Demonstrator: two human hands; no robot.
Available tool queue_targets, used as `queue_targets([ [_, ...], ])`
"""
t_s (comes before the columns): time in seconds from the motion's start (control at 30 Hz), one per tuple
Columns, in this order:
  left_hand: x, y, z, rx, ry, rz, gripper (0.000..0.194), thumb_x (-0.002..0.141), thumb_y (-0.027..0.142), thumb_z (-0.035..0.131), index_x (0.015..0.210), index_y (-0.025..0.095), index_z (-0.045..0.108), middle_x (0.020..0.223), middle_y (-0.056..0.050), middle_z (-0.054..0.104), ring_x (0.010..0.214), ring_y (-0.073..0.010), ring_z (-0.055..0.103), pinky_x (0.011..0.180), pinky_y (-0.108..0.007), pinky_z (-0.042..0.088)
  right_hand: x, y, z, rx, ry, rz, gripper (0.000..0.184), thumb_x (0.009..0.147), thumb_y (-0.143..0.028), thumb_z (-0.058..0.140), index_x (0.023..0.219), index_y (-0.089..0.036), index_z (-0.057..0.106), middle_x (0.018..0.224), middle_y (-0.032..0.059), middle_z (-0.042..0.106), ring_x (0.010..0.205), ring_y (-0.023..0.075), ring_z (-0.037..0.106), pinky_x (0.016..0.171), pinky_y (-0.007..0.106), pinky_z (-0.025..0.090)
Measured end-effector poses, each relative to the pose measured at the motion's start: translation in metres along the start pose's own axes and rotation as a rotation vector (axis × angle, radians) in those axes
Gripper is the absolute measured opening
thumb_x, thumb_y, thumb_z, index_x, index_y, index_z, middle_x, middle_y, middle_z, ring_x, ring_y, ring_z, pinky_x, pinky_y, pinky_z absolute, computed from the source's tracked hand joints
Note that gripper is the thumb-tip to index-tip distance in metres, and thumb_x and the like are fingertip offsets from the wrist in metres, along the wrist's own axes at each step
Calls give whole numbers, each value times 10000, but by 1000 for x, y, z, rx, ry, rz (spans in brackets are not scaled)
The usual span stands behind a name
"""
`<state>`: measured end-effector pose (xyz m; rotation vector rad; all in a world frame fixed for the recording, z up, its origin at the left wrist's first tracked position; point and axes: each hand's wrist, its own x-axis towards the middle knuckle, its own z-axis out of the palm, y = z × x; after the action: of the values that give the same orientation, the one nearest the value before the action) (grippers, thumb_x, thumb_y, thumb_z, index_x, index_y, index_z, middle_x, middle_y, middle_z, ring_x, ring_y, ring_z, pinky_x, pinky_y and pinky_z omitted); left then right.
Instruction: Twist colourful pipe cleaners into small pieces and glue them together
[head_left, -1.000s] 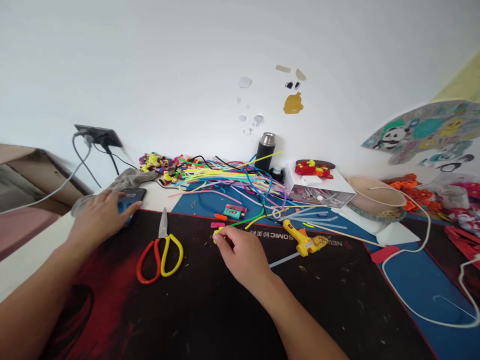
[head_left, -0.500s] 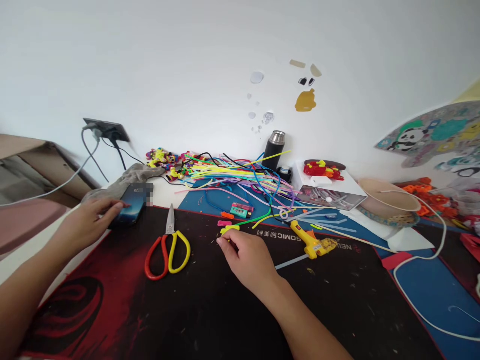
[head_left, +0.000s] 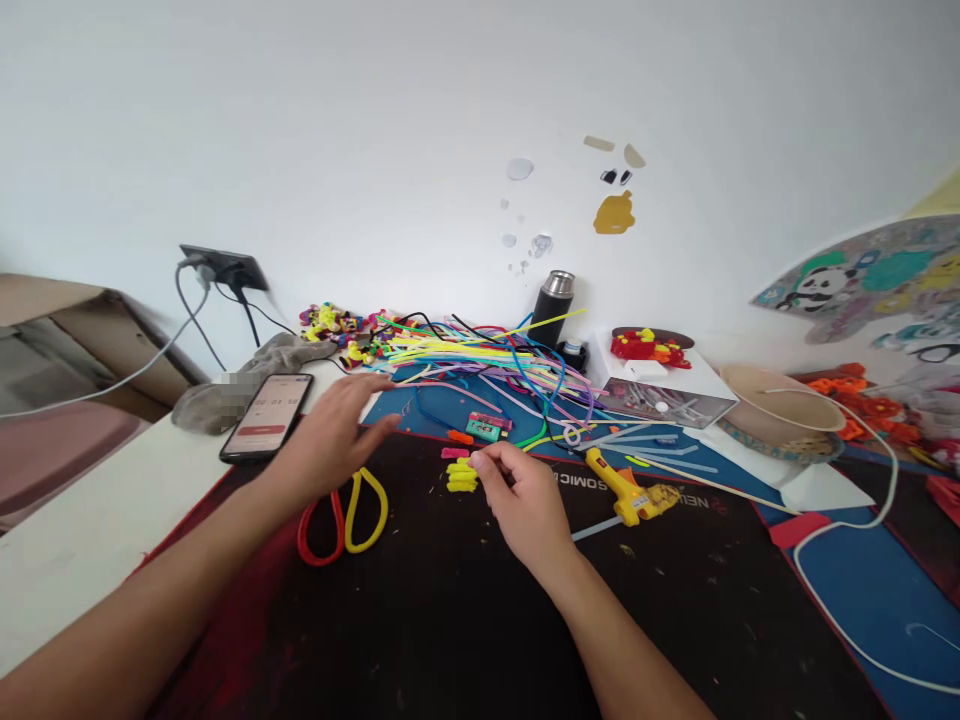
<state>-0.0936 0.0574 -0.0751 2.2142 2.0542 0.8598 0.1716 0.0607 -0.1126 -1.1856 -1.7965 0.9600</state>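
My left hand (head_left: 337,432) reaches over the scissors (head_left: 367,540) with its fingers stretched out and nothing in them. It hides the scissor blades; the red and yellow handle loops show below it. To its left, a phone (head_left: 264,430) leans with its screen lit, showing digits. My right hand (head_left: 529,505) has thumb and forefinger pinched together over the dark mat, and whatever lies between them is hidden. Beside those fingertips lie short yellow fuzzy pieces (head_left: 461,478). A pink piece (head_left: 455,453) and an orange piece (head_left: 460,437) lie just behind.
A heap of coloured pipe cleaners (head_left: 465,350) lies along the wall. At right are a yellow glue gun (head_left: 630,492), loose glue sticks (head_left: 675,455), a white box (head_left: 679,390) and a white cable (head_left: 889,470). A black thermos (head_left: 553,310) stands behind.
My left hand has left the phone and moved right, over the scissors. The phone's screen is now lit. My right hand shifted slightly right, uncovering more of the yellow pieces.
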Motion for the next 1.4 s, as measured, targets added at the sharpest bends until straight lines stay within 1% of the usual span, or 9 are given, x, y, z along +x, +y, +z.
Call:
queue_targets([
  [0.07,3,20,10,-98,-19,157,340,968,469,568,1205,244,662,1294,-127,712,1280,-341,599,1111,-505,458,1,3,0,45,12,17,365,1012,-514,555,851,-218,696,571,-23,566,530,162,537,549,272,387],
  [0.17,8,34,24,-204,-87,266,267,999,431,575,1159,251,691,1190,-112,748,1172,-313,650,1031,-479,512,2,8,0,88,36,29,382,1010,-542,560,852,-219,689,549,-31,534,508,161,519,530,271,387],
  [0.4,9,11,58,-278,-97,107,276,1030,421,548,1101,235,739,1059,-82,753,1021,-275,663,881,-415,532,5,13,-6,139,75,64,387,1002,-555,575,862,-216,699,558,-38,515,510,156,504,539,278,386],
  [0.57,-1,17,54,-303,-194,279,248,1027,412,568,958,248,740,917,-55,739,887,-246,657,802,-375,517,10,13,-10,166,95,88,366,999,-528,575,863,-209,693,550,-43,522,498,149,507,539,275,391],
  [0.7,-7,35,52,-265,-333,456,97,970,331,693,1000,242,716,929,-60,734,916,-256,656,803,-374,505,13,14,-10,127,84,80,373,992,-535,569,851,-208,681,551,-39,520,494,156,512,526,277,387],
  [0.77,-9,40,57,-212,-377,494,119,926,283,760,1006,224,696,961,-71,735,950,-271,656,824,-387,501,13,15,-8,102,80,79,371,993,-531,564,849,-210,679,544,-39,512,492,161,508,522,279,380],
  [0.93,-13,39,68,-92,-410,487,157,916,265,793,969,189,667,958,-77,737,951,-283,661,840,-401,486,9,19,-2,-18,40,57,355,1017,-499,564,849,-213,690,594,-23,561,553,165,527,559,277,366],
  [1.13,-14,39,73,-30,-378,543,171,1048,292,606,993,156,694,946,-81,740,924,-261,671,855,-390,486,4,17,4,-140,-63,-19,302,1031,-418,559,851,-215,693,697,-11,651,648,160,576,626,273,364],
  [1.4,-14,37,80,33,-366,500,259,1083,285,513,956,162,703,941,-90,751,912,-264,684,838,-388,492,6,16,1,-150,-34,13,293,1020,-419,566,852,-216,695,687,-15,657,621,154,570,606,273,355],
])
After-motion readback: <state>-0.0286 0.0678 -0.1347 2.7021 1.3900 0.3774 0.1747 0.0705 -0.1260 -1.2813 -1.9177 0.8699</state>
